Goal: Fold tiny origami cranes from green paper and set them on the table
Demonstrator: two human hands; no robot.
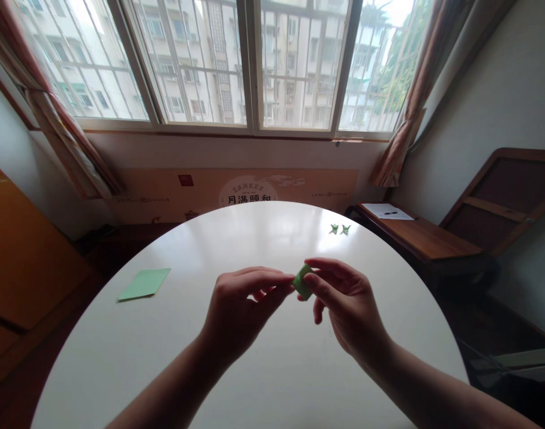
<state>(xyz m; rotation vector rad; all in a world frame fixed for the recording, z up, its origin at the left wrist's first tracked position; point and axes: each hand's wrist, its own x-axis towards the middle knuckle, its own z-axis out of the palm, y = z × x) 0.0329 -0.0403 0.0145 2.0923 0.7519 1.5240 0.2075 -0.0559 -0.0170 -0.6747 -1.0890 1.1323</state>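
A small folded piece of green paper (303,282) is held above the table between both hands. My left hand (248,304) pinches its left corner between thumb and fingertips. My right hand (344,301) grips the other side, with the thumb on the near face and fingers behind; its lower fingers are curled loosely. Two small folded green paper figures (339,229) stand side by side at the table's far right. On the left lies a stack of square light-green paper sheets (144,283).
The round white table (165,369) fills the foreground. Beyond its right edge stands a wooden bench (437,238) with a white paper (386,211) and a dark pen on it. A printed panel (165,190) and barred windows are behind the table. Wooden furniture (26,256) stands left.
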